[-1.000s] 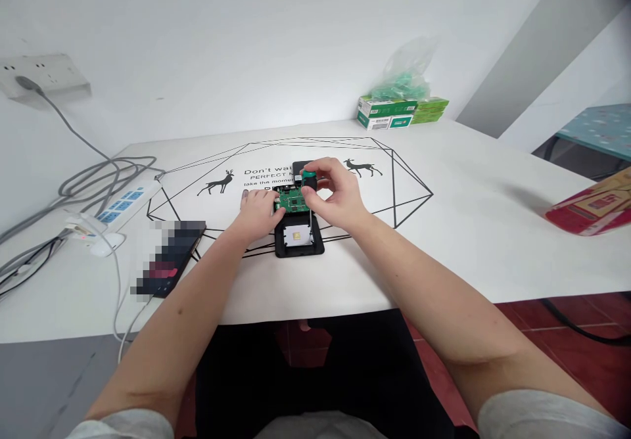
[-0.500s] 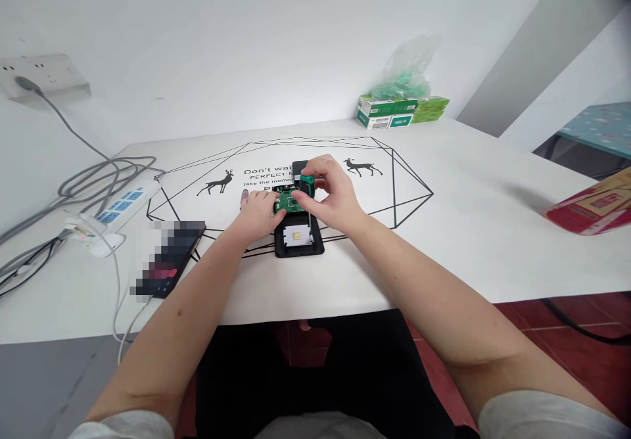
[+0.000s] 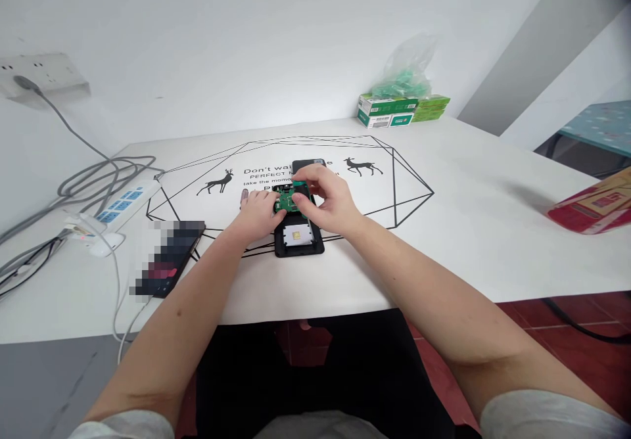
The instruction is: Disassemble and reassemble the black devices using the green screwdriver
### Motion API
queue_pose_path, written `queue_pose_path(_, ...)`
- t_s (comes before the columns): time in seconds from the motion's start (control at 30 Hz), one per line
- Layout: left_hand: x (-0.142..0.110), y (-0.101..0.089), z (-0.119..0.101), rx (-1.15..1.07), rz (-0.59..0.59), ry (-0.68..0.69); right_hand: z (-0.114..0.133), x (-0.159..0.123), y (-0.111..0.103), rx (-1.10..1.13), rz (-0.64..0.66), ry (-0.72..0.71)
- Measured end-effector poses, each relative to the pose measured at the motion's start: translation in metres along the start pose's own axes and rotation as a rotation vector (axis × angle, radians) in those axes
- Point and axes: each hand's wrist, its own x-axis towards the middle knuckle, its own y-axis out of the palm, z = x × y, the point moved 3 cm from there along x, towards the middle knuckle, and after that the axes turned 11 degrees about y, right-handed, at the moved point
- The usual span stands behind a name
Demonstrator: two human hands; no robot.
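Note:
My left hand (image 3: 259,215) is closed on the left side of a green circuit board (image 3: 287,201), thumb along its near edge. The board lies over the far part of a black plastic housing (image 3: 300,251). In the housing's near part is a white panel with a small gold square (image 3: 296,234). My right hand (image 3: 329,199) is wrapped round a screwdriver (image 3: 299,190) with a green and black handle, mostly hidden by the fingers. Its thin shaft points down toward the housing's right side; the tip is hard to make out. A flat black piece (image 3: 308,164) lies just beyond my right hand.
A phone (image 3: 172,261) with a blurred screen lies left of my left forearm. Further left are a power strip (image 3: 123,202) and tangled grey cables (image 3: 98,169). Green and white boxes (image 3: 387,112) with a plastic bag stand at the back. A red package (image 3: 591,209) is far right.
My right hand has turned on the screwdriver, its fingers now covering more of the handle, which looks tilted or rolled. The left hand and the circuit board stay in place.

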Motion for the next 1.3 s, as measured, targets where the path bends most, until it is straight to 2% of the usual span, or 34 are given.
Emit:
queue_pose_path(0.13, -0.001, -0.001, 0.000, -0.013, -0.018, 0.000, -0.001, 0.001, -0.004, 0.026, -0.076, 0.015)
queue_pose_path(0.27, -0.003, -0.004, -0.001, -0.055, -0.119, 0.062, -0.007, 0.003, -0.011, 0.049, -0.128, 0.096)
queue_pose_path(0.4, -0.003, -0.006, -0.002, -0.093, -0.190, 0.159, -0.009, 0.004, -0.010, 0.018, -0.073, 0.108)
queue_pose_path(0.57, -0.003, -0.005, -0.004, -0.088, -0.169, 0.175, -0.010, 0.002, -0.001, -0.020, 0.019, 0.089)
queue_pose_path(0.7, -0.005, -0.009, -0.007, -0.099, -0.178, 0.179, -0.009, 0.002, -0.004, -0.018, -0.029, 0.085)
queue_pose_path(0.8, -0.007, -0.014, -0.011, -0.185, -0.209, 0.247, -0.009, 0.004, -0.010, -0.009, -0.096, 0.098)
queue_pose_path(0.87, -0.009, -0.016, -0.016, -0.308, -0.166, 0.313, -0.010, 0.006, -0.014, 0.015, -0.143, 0.125)
queue_pose_path(0.93, -0.012, -0.016, -0.022, -0.437, -0.059, 0.362, -0.013, 0.006, -0.016, 0.047, -0.196, 0.154)
queue_pose_path(1.03, -0.016, -0.014, -0.032, -0.546, 0.054, 0.377, -0.016, 0.007, -0.018, 0.070, -0.270, 0.175)
queue_pose_path(1.3, -0.013, -0.004, -0.047, -0.618, 0.118, 0.364, -0.015, 0.007, -0.018, 0.071, -0.340, 0.145)
